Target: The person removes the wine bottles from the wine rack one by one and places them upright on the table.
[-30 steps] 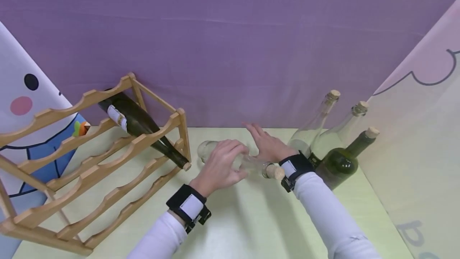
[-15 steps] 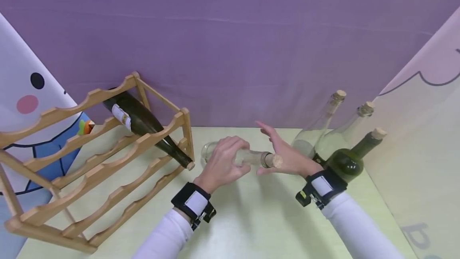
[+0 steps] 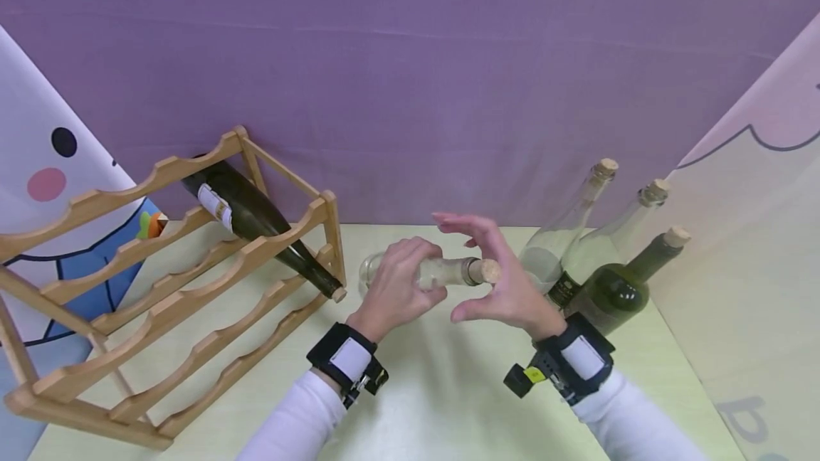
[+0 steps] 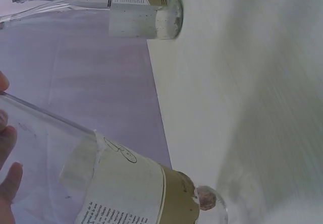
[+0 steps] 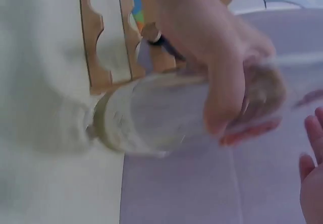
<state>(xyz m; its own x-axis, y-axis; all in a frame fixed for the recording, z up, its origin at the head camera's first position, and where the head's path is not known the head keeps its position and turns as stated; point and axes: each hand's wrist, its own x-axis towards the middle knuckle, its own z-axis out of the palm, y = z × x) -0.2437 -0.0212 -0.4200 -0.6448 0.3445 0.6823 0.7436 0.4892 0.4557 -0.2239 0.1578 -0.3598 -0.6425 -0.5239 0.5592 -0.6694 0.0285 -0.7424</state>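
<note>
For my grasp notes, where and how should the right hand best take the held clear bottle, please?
Probably the slim neck, from the corked end: the left hand holds the sideways clear bottle by its body, so its neck juts toward the right hand.

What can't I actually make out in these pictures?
The held bottle, middle part: head view, covered by the left hand.
Its label, small print: left wrist view, too small; right wrist view, blurred.
Wooden rack, upper left end: head view, cut off by the left edge.
Right hand, most of it: right wrist view, cut off by the right edge.
</note>
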